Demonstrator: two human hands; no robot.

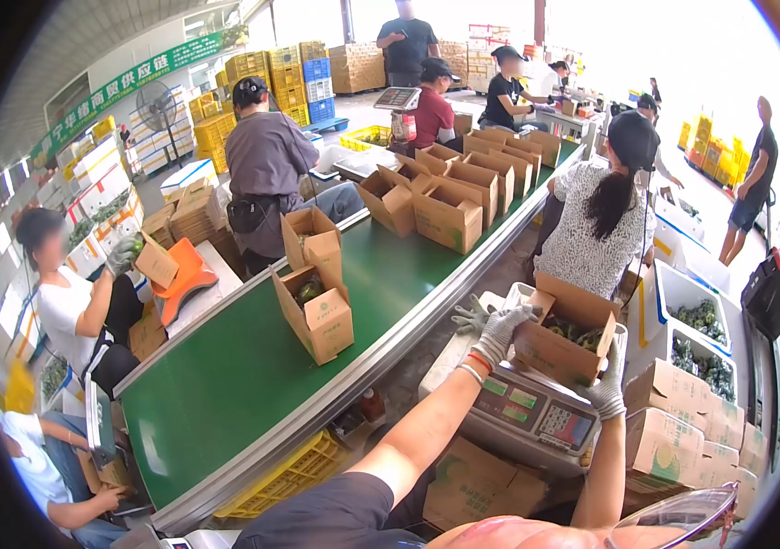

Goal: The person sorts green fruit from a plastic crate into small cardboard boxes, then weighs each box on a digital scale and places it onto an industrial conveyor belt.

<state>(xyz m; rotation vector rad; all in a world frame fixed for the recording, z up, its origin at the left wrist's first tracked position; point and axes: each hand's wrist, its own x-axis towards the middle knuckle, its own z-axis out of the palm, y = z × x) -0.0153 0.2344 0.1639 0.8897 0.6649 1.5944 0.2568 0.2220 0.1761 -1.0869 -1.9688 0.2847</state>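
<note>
An open cardboard box (550, 355) with dark green produce (582, 335) inside is held between my two gloved hands, over a digital scale (515, 400). At the box's left upper edge my left hand (503, 333) is closed, fingers over the cardboard. My right hand (609, 389) grips the right side near the lower corner, fingers partly hidden by the box. Red and white bands circle my left wrist. Just left of that hand, a grey glove (472, 316) shows beside the scale.
A green conveyor belt (216, 416) runs diagonally at left, carrying several open boxes (321, 320). Seated workers line both sides. Below the belt is a yellow crate (285, 471). Stacked cartons (673, 439) and white foam boxes of produce (696, 316) stand at right.
</note>
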